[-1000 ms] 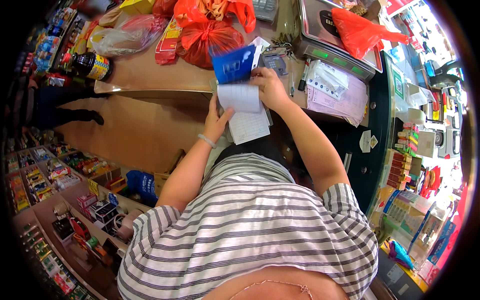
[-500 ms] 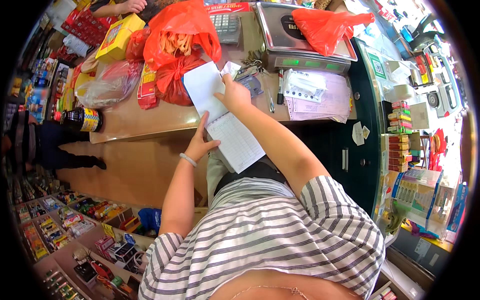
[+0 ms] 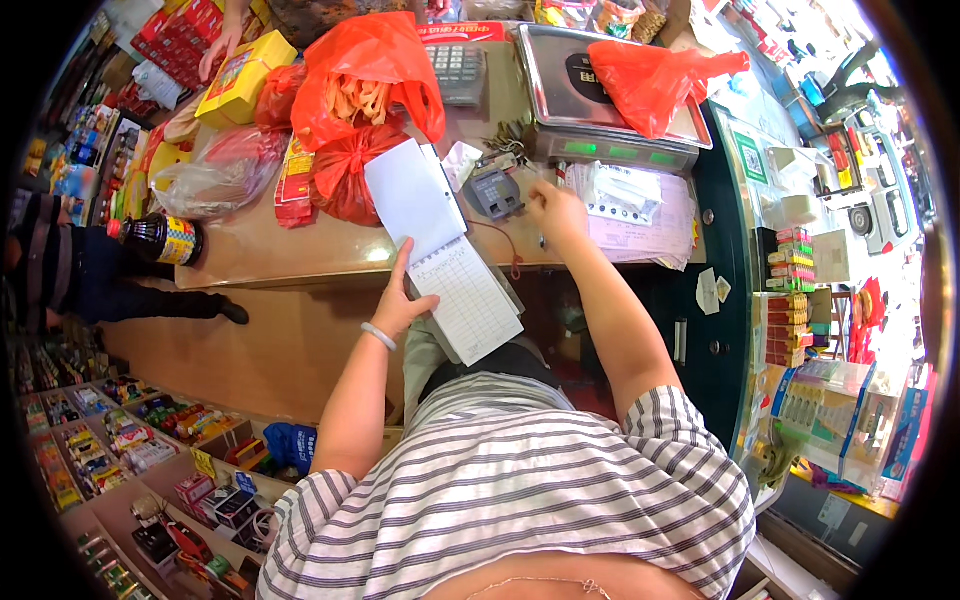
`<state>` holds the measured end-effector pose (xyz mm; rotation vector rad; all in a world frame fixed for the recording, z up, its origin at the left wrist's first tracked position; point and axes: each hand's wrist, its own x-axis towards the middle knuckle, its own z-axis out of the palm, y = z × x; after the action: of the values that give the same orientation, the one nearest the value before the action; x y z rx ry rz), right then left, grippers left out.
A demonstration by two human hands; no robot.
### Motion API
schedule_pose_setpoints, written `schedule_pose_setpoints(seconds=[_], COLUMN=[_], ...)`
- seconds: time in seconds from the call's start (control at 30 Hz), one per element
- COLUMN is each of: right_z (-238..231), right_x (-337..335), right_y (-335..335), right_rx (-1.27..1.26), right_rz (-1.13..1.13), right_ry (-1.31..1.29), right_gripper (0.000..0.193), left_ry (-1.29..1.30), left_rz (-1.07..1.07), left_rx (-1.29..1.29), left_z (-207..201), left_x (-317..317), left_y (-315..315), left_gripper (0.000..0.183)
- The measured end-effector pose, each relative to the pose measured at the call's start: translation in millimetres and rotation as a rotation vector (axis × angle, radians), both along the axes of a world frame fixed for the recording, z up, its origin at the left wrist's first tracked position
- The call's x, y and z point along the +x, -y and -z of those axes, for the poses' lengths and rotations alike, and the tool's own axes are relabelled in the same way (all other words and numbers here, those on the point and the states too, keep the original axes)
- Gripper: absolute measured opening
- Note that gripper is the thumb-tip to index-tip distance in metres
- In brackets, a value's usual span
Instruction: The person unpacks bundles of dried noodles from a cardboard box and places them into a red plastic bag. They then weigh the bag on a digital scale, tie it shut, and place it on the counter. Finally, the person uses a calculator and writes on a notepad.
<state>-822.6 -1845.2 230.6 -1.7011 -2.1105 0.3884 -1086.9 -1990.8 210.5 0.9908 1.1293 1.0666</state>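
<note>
My left hand (image 3: pixel 402 303) grips the left edge of a receipt pad (image 3: pixel 462 300), thumb lying over the ruled page. The pad's white top leaf (image 3: pixel 410 195) is folded up toward the red bags. To the right, my right hand (image 3: pixel 560 212) is at the counter with fingers pinched on a slim pen (image 3: pixel 543 241); only the pen's lower end shows, the rest is hidden by the hand. Just left of those fingers lies a small grey-blue device (image 3: pixel 495 193), with a bunch of keys (image 3: pixel 506 140) beyond it.
Red plastic bags (image 3: pixel 365 75) and a yellow box (image 3: pixel 243 78) crowd the counter's left. A calculator (image 3: pixel 459 74) and a scale (image 3: pixel 615 145) bearing another red bag (image 3: pixel 665 80) stand at the back. Papers (image 3: pixel 665 225) lie right; a dark bottle (image 3: pixel 165 240) stands by the left edge.
My right hand has left the pad's folded leaf and moved right, to the pen on the counter. The left hand still holds the pad. At the far left, another person's hand has shifted.
</note>
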Motion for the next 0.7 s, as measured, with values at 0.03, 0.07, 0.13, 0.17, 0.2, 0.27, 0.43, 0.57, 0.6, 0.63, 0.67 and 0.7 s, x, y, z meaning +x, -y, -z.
schedule_pose_setpoints(seconds=[0.03,0.07,0.13,0.17,0.2,0.27,0.43,0.57,0.6,0.63,0.67,0.7], right_z=[-1.0,-1.8,-4.3,-2.5,-3.6,-13.2,-22.0,-10.8,-0.3,11.1,25.5,32.4], right_x=[0.5,0.5,-4.6,-12.3,-19.1,-37.8,-84.8,-129.7,-133.4,-128.4,-127.0,-129.5], right_y=[1.6,4.9,5.2,4.0,1.6,-12.2,-81.5,-143.6,-159.4,-175.8,-190.0,-198.6], right_rx=[-0.041,-0.085,-0.133,-0.146,-0.159,0.050,-0.063,-0.589,-0.712,-0.831,-0.897,-0.980], right_rz=[0.026,0.049,0.070,0.056,0.043,0.009,0.044,0.532,0.613,0.696,0.717,0.627], right_ry=[-0.184,-0.368,-0.710,-0.866,-1.022,-0.863,-0.775,-1.381,-1.470,-1.554,-1.623,-1.659], right_gripper=[0.018,0.017,0.015,0.013,0.013,0.012,0.027,0.026,0.024,0.024,0.026,0.028], left_ry=[0.012,0.025,0.047,0.059,0.071,0.002,0.045,0.112,0.099,0.120,0.142,0.165], left_rz=[-0.013,-0.028,-0.037,-0.045,-0.049,-0.056,-0.136,-0.299,-0.337,-0.376,-0.417,-0.466], left_rx=[-0.023,-0.046,-0.059,-0.056,-0.053,0.041,0.019,0.036,0.033,0.021,0.011,0.003], left_z=[-1.9,-4.3,-15.7,-20.2,-23.8,-13.8,-41.4,-52.6,-54.0,-56.1,-59.5,-60.4], left_x=[-0.6,-1.0,0.3,0.4,-0.1,-9.6,-27.0,-56.4,-66.3,-76.2,-86.3,-96.8], left_y=[2.5,8.4,12.7,16.5,20.6,29.7,55.5,85.4,94.0,101.3,108.0,116.1], left_gripper=[0.098,0.098,0.097,0.097,0.096,0.096,0.095,0.097,0.097,0.096,0.096,0.096])
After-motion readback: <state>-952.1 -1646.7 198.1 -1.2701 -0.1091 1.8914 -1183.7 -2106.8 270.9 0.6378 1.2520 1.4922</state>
